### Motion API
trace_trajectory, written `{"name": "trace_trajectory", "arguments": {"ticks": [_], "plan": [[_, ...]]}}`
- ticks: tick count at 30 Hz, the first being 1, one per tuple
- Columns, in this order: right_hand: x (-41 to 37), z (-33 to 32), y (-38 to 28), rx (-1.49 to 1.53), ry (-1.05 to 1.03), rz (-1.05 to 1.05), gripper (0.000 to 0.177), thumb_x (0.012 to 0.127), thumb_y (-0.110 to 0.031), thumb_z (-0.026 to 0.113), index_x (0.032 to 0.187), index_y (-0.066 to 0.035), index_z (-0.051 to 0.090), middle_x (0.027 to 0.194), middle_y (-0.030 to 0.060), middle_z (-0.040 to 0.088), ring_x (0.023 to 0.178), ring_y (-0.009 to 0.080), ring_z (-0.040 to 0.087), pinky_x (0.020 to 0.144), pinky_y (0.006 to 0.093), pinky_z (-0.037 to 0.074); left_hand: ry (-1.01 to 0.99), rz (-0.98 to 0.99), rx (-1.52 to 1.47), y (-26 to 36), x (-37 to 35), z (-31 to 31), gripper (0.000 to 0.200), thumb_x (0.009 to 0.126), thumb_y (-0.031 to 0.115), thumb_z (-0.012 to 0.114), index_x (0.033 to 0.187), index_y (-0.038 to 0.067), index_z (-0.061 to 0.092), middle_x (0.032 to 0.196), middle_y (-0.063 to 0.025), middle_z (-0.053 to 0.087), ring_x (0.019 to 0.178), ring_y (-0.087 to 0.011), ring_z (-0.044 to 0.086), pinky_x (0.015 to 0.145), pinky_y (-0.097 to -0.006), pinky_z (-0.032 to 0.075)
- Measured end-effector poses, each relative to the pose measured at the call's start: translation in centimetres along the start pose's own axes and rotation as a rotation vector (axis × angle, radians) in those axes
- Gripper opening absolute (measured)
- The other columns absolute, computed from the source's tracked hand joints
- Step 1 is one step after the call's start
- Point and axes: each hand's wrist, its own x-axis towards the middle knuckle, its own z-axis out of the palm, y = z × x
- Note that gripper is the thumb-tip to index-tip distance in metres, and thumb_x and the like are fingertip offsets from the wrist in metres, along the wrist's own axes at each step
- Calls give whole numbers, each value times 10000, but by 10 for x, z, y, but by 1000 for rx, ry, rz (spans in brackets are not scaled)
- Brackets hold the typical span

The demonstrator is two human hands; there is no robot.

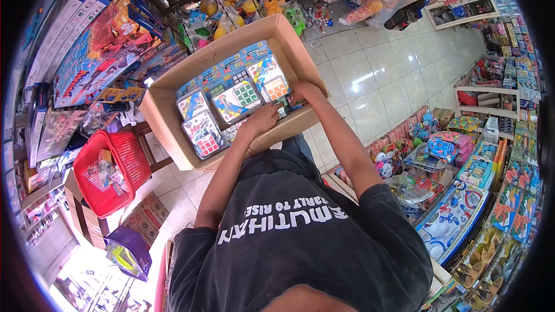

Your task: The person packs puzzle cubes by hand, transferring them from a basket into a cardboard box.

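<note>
A cardboard box with raised flaps stands in front of me. Inside are several packaged puzzle cubes: a white pack with a red-faced cube, a pack with a green-faced cube and one with an orange-faced cube. Blue-topped packs line its far side. My left hand reaches over the near wall, fingers bent on a partly hidden puzzle cube pack. My right hand is at the box's right side, fingers curled at the same pack; its fingertips are partly hidden.
A red plastic basket with small packets stands at left, above a purple bag. Boxed toys are stacked at far left. Bagged toys lie beyond the tiled floor. Shelves of packaged toys run along the right.
</note>
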Motion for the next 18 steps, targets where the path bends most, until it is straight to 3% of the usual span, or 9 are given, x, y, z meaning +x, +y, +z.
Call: {"name": "trace_trajectory", "arguments": {"ticks": [4, 7, 9, 10, 12, 18], "plan": [[24, 2, 6, 44, -255, 151, 289, 672, -176, 713, 860, 35, 652, 839, 167, 667, 736, 258, 655, 626, 372, 528, -3, -8, -53, -2, -1, 3, 384, 891, 140, 381, 1251, 38, 466, 1086, -209, 522, 1033, -351, 500, 900, -388, 388], [44, 21, 21, 42, -157, 172, 208, 698, -100, 650, 854, 37, 646, 848, 185, 662, 753, 279, 656, 608, 396, 528, 2, 5, -72, 1, -1, 2, 378, 898, 143, 377, 1252, 42, 465, 1080, -200, 518, 1029, -344, 497, 900, -386, 386], [69, 47, 38, 27, 86, 188, 176, 713, -56, 595, 855, 35, 644, 878, 205, 651, 788, 309, 651, 663, 409, 530, 6, -11, -66, 3, -2, 0, 376, 897, 144, 385, 1251, 44, 466, 1077, -195, 520, 1022, -341, 500, 897, -387, 386], [91, 66, 45, 30, 86, 187, 176, 713, -56, 595, 855, 35, 644, 878, 205, 651, 788, 309, 651, 663, 409, 530, 4, -13, -63, 3, -2, -1, 376, 897, 144, 385, 1251, 44, 466, 1077, -195, 520, 1022, -341, 500, 897, -387, 386], [120, 92, 52, -138, 315, -52, 257, 780, -82, 536, 996, 6, 643, 1067, 194, 608, 971, 302, 613, 813, 403, 495, 20, 12, -66, 3, -2, 1, 392, 879, 126, 383, 1254, 45, 466, 1019, -206, 523, 984, -353, 513, 871, -406, 399], [105, 81, 63, -286, 342, -99, 156, 719, -80, 584, 815, 14, 662, 888, 235, 633, 833, 331, 639, 742, 407, 514, 8, -16, -75, 5, -2, -2, 386, 882, 130, 383, 1249, 50, 472, 1021, -197, 522, 989, -347, 510, 872, -397, 398]]}}
